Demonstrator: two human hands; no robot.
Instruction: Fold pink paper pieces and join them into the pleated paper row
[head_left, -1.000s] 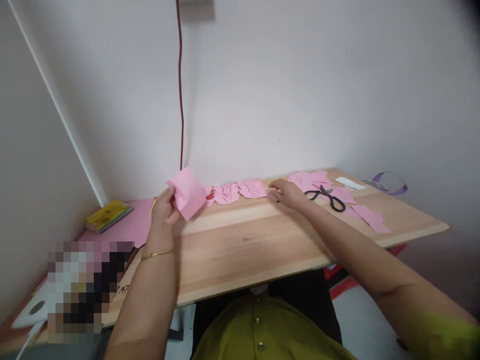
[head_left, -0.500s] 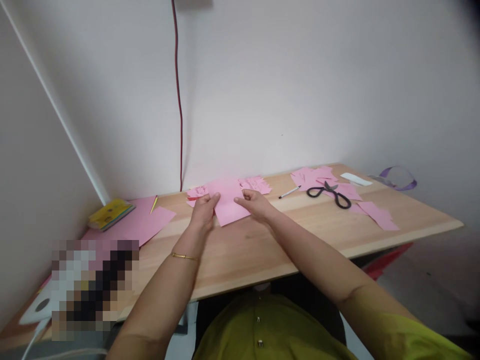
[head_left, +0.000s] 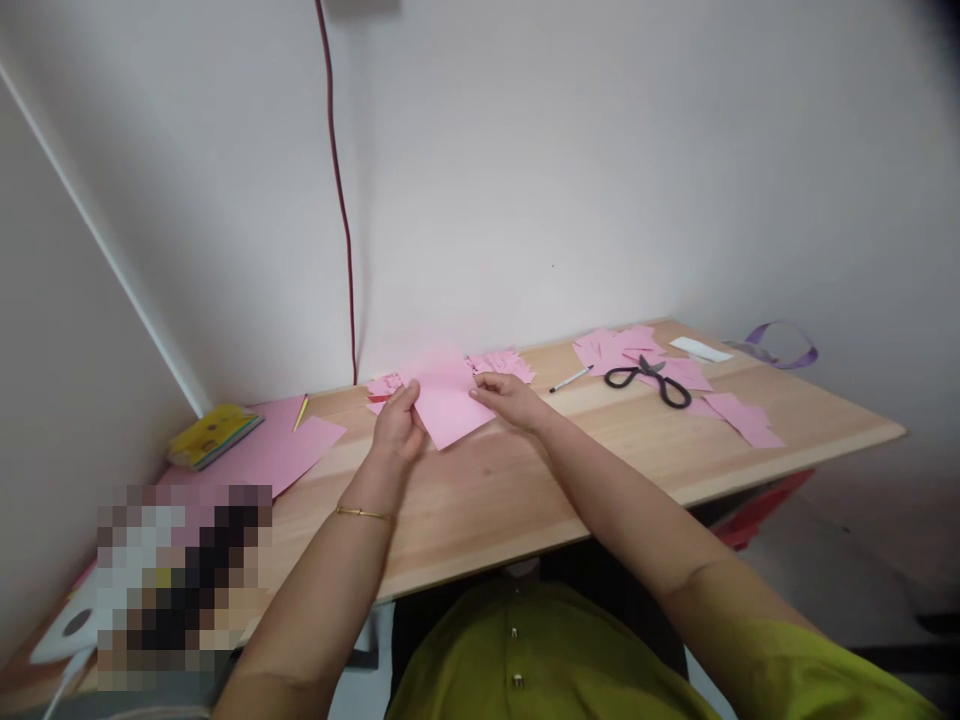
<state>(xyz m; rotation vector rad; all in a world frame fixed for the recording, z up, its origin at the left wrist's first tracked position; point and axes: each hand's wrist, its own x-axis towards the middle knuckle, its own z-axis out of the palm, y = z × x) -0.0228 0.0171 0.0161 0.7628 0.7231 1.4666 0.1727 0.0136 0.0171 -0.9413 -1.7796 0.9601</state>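
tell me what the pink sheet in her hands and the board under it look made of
Pink sheet: thin matte paper, it seems, flat with crisp straight edges.
Board: light wood, or perhaps a wood-look laminate, with visible grain streaks and a smooth, low-sheen surface.

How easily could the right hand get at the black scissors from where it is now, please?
Probably easily: the right hand rests on the pink paper, and only bare wooden board and a pen lie between it and the scissors.

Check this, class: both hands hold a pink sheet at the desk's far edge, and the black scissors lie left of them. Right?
Not quite. In the head view the scissors lie right of the hands, not left. The left hand and right hand do hold the pink sheet near the desk's far edge.
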